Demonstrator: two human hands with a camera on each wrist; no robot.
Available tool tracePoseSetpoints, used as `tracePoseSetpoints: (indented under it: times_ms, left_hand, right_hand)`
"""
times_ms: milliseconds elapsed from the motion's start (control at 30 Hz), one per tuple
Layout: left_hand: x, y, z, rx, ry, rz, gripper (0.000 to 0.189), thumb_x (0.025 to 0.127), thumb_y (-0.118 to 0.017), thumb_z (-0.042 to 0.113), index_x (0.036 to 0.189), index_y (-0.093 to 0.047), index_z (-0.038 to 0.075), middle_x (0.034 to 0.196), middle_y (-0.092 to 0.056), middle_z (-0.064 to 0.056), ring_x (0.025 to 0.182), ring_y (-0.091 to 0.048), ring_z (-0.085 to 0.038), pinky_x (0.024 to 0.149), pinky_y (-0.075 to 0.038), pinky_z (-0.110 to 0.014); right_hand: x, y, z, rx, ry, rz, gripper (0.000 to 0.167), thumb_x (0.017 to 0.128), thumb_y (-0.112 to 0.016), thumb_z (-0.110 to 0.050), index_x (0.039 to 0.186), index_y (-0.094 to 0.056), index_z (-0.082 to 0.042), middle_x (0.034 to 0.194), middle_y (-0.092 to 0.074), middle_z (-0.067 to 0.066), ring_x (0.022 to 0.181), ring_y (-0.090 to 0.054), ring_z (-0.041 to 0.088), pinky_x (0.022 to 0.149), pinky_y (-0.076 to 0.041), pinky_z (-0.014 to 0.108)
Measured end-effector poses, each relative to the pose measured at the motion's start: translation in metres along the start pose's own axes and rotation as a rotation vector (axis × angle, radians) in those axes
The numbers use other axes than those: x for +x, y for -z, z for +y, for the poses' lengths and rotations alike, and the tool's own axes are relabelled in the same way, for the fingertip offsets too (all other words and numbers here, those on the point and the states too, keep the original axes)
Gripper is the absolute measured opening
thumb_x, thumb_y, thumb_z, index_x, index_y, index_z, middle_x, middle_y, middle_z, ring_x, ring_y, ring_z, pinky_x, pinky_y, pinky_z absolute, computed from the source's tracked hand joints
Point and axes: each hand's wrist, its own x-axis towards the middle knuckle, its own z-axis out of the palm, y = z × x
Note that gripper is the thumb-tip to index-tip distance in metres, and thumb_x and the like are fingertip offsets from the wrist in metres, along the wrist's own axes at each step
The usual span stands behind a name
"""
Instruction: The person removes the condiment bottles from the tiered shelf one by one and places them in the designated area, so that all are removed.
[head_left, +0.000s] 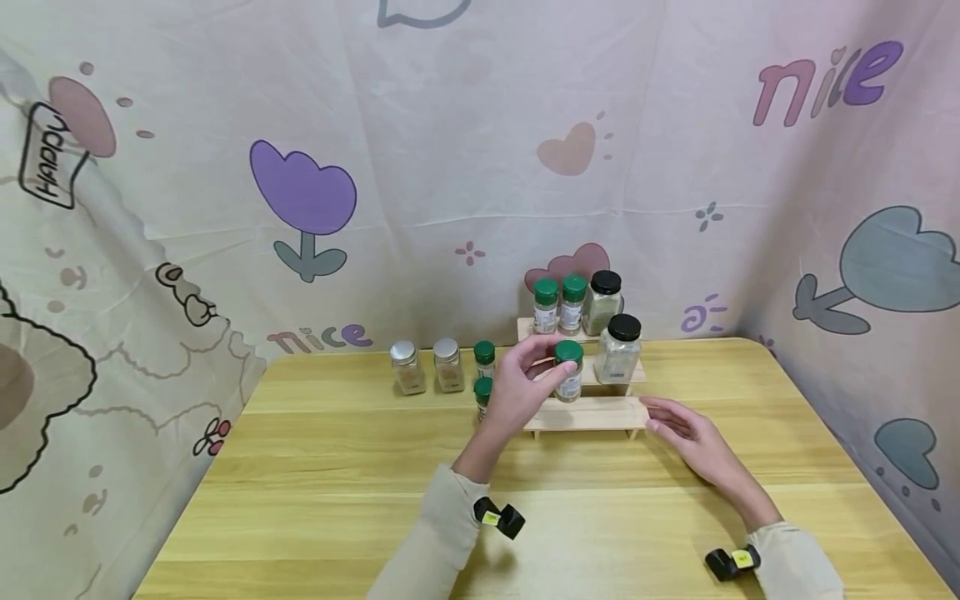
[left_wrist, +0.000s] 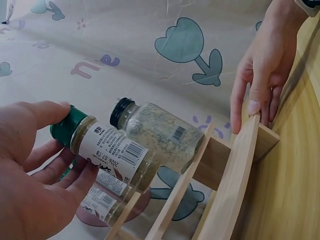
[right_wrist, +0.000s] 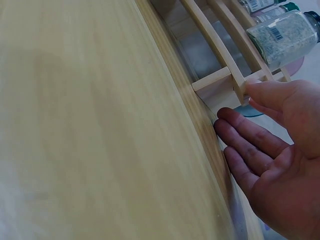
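Observation:
My left hand grips a green-capped spice jar by its cap, thumb on one side and fingers on the other. In the left wrist view the held spice jar shows a white label with a barcode. It is above the wooden tiered rack, left of a black-capped jar on the middle tier. My right hand holds the right end of the lowest tier, thumb and index finger at either edge; in the right wrist view the other fingers extend below it.
On the top tier stand two green-capped jars and a black-capped jar. Left of the rack, on the wooden table, are two silver-capped jars and two small green-capped jars. A printed cloth hangs behind.

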Motion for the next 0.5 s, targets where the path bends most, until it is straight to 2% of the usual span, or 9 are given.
tracePoseSetpoints:
  times_ms: [100, 300, 500]
  left_hand:
    - [-0.004, 0.004, 0.003, -0.009, -0.005, -0.001, 0.031, 0.091, -0.077, 0.002, 0.121, -0.069, -0.003, 0.117, -0.070, -0.019, 0.110, -0.068, -0.033, 0.098, -0.057, -0.040]
    - [-0.011, 0.015, 0.006, 0.015, -0.002, 0.002, 0.032, 0.091, -0.078, 0.003, 0.122, -0.069, -0.001, 0.118, -0.070, -0.015, 0.110, -0.069, -0.027, 0.097, -0.057, -0.038]
    - [-0.018, 0.026, 0.011, 0.008, -0.002, 0.005, 0.032, 0.091, -0.077, 0.003, 0.122, -0.069, 0.001, 0.119, -0.069, -0.014, 0.110, -0.068, -0.027, 0.098, -0.057, -0.039]
  right_hand:
    - [0.000, 0.000, 0.000, -0.004, -0.002, -0.002, 0.040, 0.103, -0.062, -0.010, 0.142, -0.057, -0.002, 0.127, -0.068, 0.022, 0.114, -0.064, 0.004, 0.096, -0.046, 0.008]
    - [0.000, 0.000, 0.000, 0.002, 0.006, -0.002, 0.040, 0.104, -0.062, -0.009, 0.142, -0.057, -0.001, 0.127, -0.067, 0.023, 0.114, -0.064, 0.005, 0.095, -0.046, 0.008]
    - [0.000, 0.000, 0.000, 0.008, 0.016, -0.001, 0.040, 0.103, -0.062, -0.008, 0.142, -0.057, 0.001, 0.127, -0.067, 0.024, 0.113, -0.064, 0.004, 0.095, -0.046, 0.008]
